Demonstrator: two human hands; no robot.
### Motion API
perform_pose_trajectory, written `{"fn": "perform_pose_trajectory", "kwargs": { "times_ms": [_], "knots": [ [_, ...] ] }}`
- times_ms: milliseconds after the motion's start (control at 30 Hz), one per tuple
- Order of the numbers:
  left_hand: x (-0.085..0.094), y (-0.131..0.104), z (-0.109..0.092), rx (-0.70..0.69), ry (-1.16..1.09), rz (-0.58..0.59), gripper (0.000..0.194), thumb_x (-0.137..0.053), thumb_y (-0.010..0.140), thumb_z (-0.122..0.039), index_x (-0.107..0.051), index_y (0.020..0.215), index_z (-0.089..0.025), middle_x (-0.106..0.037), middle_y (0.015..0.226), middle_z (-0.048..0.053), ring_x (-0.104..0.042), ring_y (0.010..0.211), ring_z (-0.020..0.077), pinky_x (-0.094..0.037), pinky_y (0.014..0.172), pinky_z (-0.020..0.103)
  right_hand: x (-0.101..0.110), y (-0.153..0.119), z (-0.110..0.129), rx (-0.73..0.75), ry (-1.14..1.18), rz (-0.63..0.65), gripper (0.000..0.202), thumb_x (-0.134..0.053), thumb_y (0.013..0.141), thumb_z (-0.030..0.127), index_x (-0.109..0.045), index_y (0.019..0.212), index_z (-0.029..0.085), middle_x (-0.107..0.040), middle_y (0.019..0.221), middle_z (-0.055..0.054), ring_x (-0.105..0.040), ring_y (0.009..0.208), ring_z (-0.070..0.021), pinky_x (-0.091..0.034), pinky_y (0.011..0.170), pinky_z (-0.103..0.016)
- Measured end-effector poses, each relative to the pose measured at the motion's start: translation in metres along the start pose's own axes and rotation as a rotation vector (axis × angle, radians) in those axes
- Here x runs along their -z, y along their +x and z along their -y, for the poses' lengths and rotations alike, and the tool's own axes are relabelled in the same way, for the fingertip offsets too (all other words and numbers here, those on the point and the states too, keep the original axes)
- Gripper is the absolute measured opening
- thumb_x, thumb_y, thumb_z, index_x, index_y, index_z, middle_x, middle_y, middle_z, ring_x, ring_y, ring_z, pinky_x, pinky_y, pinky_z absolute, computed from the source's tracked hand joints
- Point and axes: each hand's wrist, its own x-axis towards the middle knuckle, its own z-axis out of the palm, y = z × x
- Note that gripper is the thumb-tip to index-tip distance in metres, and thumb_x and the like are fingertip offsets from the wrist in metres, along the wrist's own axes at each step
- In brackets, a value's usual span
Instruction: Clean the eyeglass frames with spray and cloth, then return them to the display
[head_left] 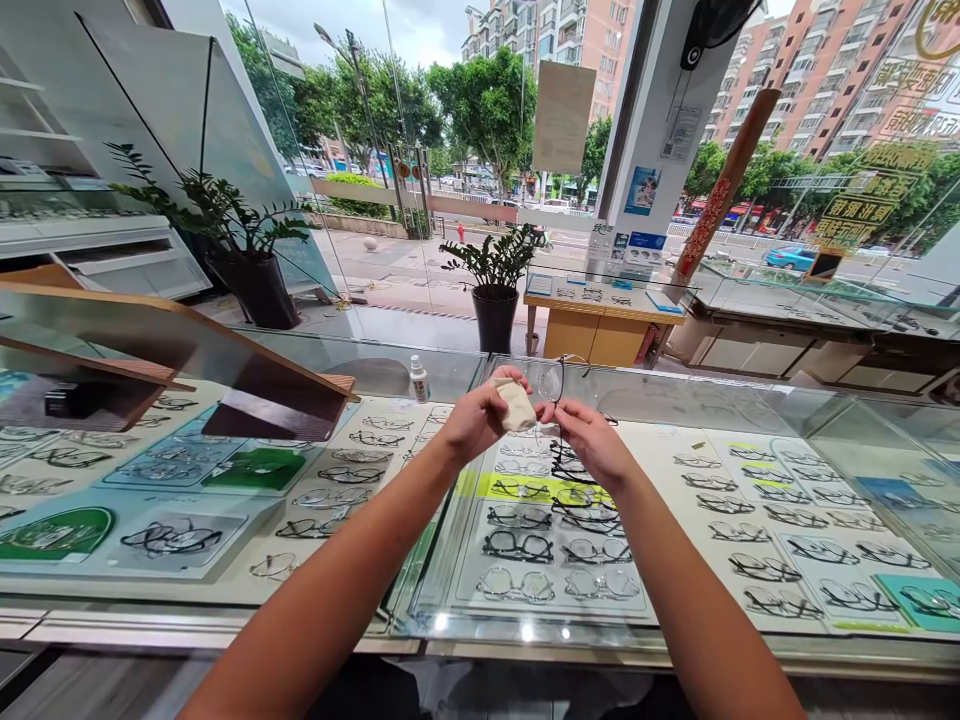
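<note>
My left hand (480,415) is closed on a folded cream cleaning cloth (516,404), held above the glass counter. Just to its right, a pair of eyeglasses (551,382) with a thin dark frame is pinched in my right hand (589,435). The glasses stand on end, one lens up, with a temple sticking out to the right. Cloth and glasses are close together; whether they touch I cannot tell. A small white spray bottle (419,380) stands on the counter left of my hands.
Under the glass top of the counter (450,610) lie several rows of eyeglasses (517,546). A wooden stand (247,385) rests at the left. Beyond the counter are potted plants (495,310), a wooden display table (600,330) and large windows.
</note>
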Motion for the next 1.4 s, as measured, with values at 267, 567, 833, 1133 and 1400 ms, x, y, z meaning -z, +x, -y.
{"fn": "perform_pose_trajectory", "kwargs": {
  "times_ms": [267,567,833,1133,1400],
  "knots": [
    [0.006,0.01,0.019,0.039,0.149,-0.15,0.05,-0.061,0.06,-0.006,-0.043,0.103,-0.024,-0.056,0.088,-0.002,-0.058,0.074,0.0143,-0.045,0.067,0.025,-0.002,-0.001,0.002,0.044,0.062,0.026,0.028,-0.074,0.094,0.052,-0.072,0.087,0.025,-0.074,0.111,-0.006,-0.062,0.112,-0.0246,-0.042,0.105,-0.039],
    [0.013,0.012,0.039,0.024,0.274,-0.021,0.054,-0.085,0.085,-0.038,-0.048,0.121,-0.022,-0.063,0.118,0.006,-0.063,0.097,0.0158,-0.047,0.09,0.031,0.0,-0.002,0.009,0.124,0.101,-0.067,0.027,-0.076,0.091,0.052,-0.072,0.086,0.025,-0.075,0.108,-0.008,-0.063,0.117,-0.0275,-0.041,0.116,-0.045],
    [0.019,0.013,0.047,-0.009,0.599,-0.184,0.04,-0.077,0.089,-0.054,-0.057,0.096,-0.021,-0.061,0.093,0.001,-0.056,0.087,0.0173,-0.042,0.078,0.028,0.002,-0.002,0.006,0.128,0.135,-0.066,0.025,-0.075,0.093,0.049,-0.073,0.087,0.025,-0.074,0.113,-0.008,-0.063,0.113,-0.0256,-0.044,0.109,-0.041],
    [-0.001,0.01,0.042,0.311,0.069,0.066,0.034,-0.066,0.098,-0.052,-0.068,0.099,-0.019,-0.072,0.095,0.007,-0.068,0.081,0.0175,-0.058,0.08,0.033,-0.003,-0.001,0.004,0.043,0.14,-0.038,0.029,-0.079,0.089,0.051,-0.073,0.083,0.024,-0.074,0.11,-0.006,-0.063,0.104,-0.0228,-0.047,0.098,-0.037],
    [0.001,0.012,0.035,0.392,-0.167,0.023,0.034,-0.065,0.1,-0.044,-0.072,0.118,-0.017,-0.077,0.108,0.012,-0.075,0.091,0.0218,-0.062,0.092,0.042,0.003,-0.001,0.004,0.047,0.142,-0.103,0.027,-0.079,0.089,0.049,-0.073,0.083,0.023,-0.074,0.12,-0.005,-0.064,0.111,-0.0225,-0.047,0.101,-0.034]
  ]
}}
